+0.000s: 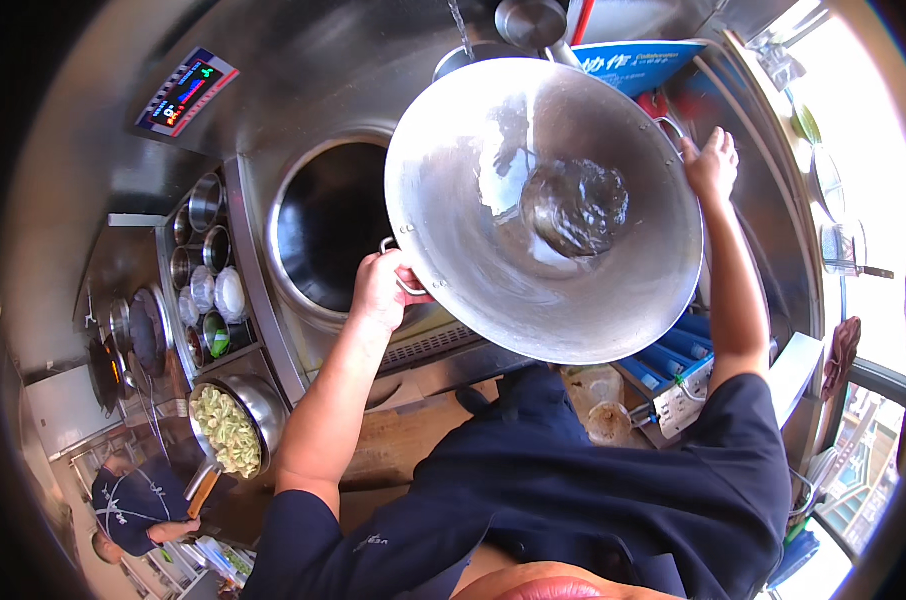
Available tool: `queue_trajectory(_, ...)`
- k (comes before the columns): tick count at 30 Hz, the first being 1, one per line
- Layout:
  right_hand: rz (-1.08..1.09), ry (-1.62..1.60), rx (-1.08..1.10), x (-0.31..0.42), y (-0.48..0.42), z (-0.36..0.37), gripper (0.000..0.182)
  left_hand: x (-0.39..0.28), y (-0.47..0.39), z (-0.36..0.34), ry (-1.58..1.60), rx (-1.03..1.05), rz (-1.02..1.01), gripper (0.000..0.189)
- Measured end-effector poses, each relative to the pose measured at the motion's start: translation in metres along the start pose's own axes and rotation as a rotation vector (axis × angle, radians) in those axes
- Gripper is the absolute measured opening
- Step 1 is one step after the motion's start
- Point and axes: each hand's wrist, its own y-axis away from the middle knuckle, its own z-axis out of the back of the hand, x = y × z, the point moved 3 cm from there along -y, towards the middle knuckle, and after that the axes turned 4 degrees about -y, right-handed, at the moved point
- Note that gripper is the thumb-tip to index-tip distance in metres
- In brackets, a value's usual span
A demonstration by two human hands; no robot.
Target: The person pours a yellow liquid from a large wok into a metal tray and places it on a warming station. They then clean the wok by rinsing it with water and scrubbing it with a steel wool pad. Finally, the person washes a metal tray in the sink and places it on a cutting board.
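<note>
A large steel wok [483,300] is held up in front of me, with some clear water [580,202] in its bottom. My left hand [384,291] is closed on the loop handle at its left side. At the opposite side my right hand [714,166] is by the other loop handle and the rim; whether its fingers go through that handle is hard to see. Left of the wok, and partly hidden by it, is the round dark opening of a wok burner [329,225] with a steel ring. A stream of water [460,28] falls behind the wok's far rim.
Steel bowls and tubs [205,202] stand in a rack at the left. Below it, a long-handled pan [261,412] holds a strainer of chopped pale green vegetable [224,431]. A steel ladle [531,22] lies beyond the wok. A co-worker [141,499] stands at the lower left.
</note>
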Motion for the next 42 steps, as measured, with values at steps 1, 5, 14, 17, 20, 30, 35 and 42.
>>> queue_trajectory(1,-0.091,0.002,0.119,-0.052,-0.02,-0.053,0.078,0.0,-0.009,-0.003,-0.001,-0.015,-0.004,0.022)
queue_trajectory(5,-0.628,-0.807,0.805,-0.086,-0.033,-0.133,0.056,0.011,-0.017,0.012,-0.027,-0.199,-0.047,0.024)
queue_trajectory(14,-0.2,-0.679,0.478,-0.048,-0.076,-0.088,0.048,-0.021,-0.039,0.054,-0.086,-0.615,-0.373,0.036)
queue_trajectory(17,-0.121,-0.623,0.545,0.018,-0.103,-0.066,0.051,-0.068,-0.039,0.085,-0.063,-0.681,-0.471,0.04)
queue_trajectory(20,-0.117,-0.797,0.505,0.062,-0.121,-0.084,0.049,-0.106,-0.035,0.101,-0.148,-0.798,-0.531,0.045)
queue_trajectory(30,0.026,-0.53,0.752,0.184,-0.197,-0.092,0.054,-0.13,-0.036,0.093,0.285,-0.977,-0.597,0.037)
queue_trajectory(35,0.633,-0.85,0.142,0.336,-0.244,-0.01,0.058,-0.134,-0.053,0.095,0.397,-0.887,-0.62,0.038)
queue_trajectory(42,0.853,-0.741,0.179,0.406,-0.237,0.024,0.047,-0.14,-0.054,0.05,0.385,-0.911,-0.663,0.037)
